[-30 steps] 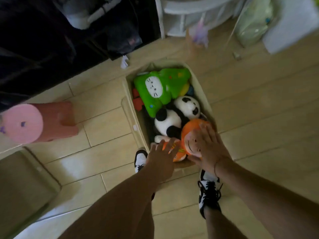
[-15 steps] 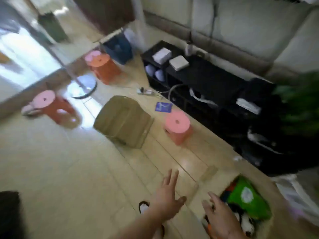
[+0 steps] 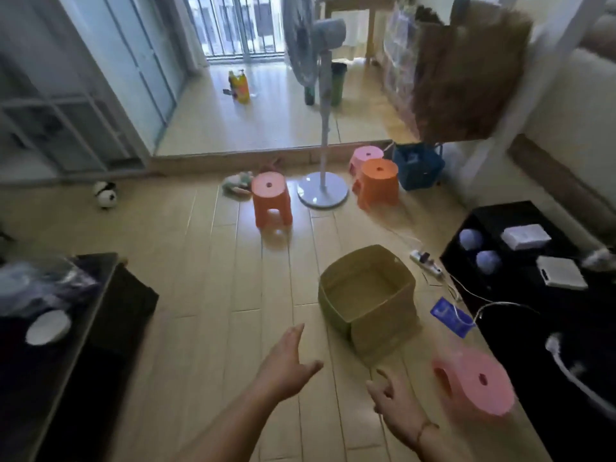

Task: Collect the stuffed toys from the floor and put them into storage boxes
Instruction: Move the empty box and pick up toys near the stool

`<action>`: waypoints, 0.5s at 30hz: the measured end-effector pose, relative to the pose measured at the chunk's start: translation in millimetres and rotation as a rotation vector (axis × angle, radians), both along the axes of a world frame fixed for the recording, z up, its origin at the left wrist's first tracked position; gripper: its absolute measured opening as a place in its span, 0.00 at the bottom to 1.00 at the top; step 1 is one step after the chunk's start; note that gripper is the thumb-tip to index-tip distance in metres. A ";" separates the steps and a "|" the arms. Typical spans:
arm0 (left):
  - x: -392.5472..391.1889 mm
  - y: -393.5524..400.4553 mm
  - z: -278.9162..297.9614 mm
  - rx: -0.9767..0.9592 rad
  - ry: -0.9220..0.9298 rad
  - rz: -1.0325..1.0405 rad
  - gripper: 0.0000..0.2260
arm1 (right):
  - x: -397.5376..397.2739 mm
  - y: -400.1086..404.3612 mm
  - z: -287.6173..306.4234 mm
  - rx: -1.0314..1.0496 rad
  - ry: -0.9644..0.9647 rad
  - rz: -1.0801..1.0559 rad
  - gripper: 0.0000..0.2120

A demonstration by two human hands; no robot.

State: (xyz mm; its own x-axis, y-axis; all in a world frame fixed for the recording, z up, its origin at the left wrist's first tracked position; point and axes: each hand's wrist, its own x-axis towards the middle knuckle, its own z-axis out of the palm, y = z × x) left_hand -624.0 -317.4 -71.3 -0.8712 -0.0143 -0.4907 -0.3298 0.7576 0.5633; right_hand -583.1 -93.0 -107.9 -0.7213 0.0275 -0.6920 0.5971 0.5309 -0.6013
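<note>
Both hands, left hand (image 3: 287, 368) and right hand (image 3: 395, 403), are shown empty with fingers spread, the open storage box (image 3: 368, 295) just beyond them, the panda toy (image 3: 105, 194) far beyond; judged soft and light, it is best gripped round the body.

Pale wood floor (image 3: 213, 261), plastic stools (image 3: 270, 198), standing fan (image 3: 321, 105), daylit balcony door (image 3: 240, 25)

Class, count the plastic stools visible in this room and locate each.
4: orange stool left of the fan base, pink stool and orange stool right of it, pink stool near right. Others may be hidden.
</note>
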 end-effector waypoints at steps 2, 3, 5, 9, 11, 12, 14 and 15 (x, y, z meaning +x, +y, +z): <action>-19.5 -22.2 -5.5 0.028 -0.012 0.056 0.39 | -35.2 -23.6 0.3 0.002 -0.026 -0.001 0.29; -29.1 -31.1 -9.5 0.039 -0.015 0.078 0.39 | -52.0 -33.1 -1.5 0.011 -0.042 0.015 0.29; -48.0 -45.6 -18.5 0.044 -0.032 0.104 0.40 | -85.2 -48.4 -5.9 0.006 -0.059 0.048 0.29; -102.5 -74.2 -32.9 0.065 -0.063 0.137 0.41 | -154.0 -77.0 -6.9 0.038 -0.053 0.107 0.29; -140.9 -87.5 -32.9 0.083 -0.061 0.181 0.42 | -196.9 -94.4 -3.1 0.059 -0.030 0.163 0.28; -162.9 -94.8 -32.5 0.087 -0.054 0.210 0.42 | -223.1 -104.0 -2.0 0.068 -0.008 0.194 0.28; -204.1 -113.7 -29.8 0.102 -0.060 0.279 0.42 | -276.6 -126.4 1.3 0.066 0.011 0.246 0.27; -222.7 -124.6 -28.3 0.119 -0.062 0.311 0.41 | -303.2 -139.6 3.4 0.065 0.025 0.280 0.27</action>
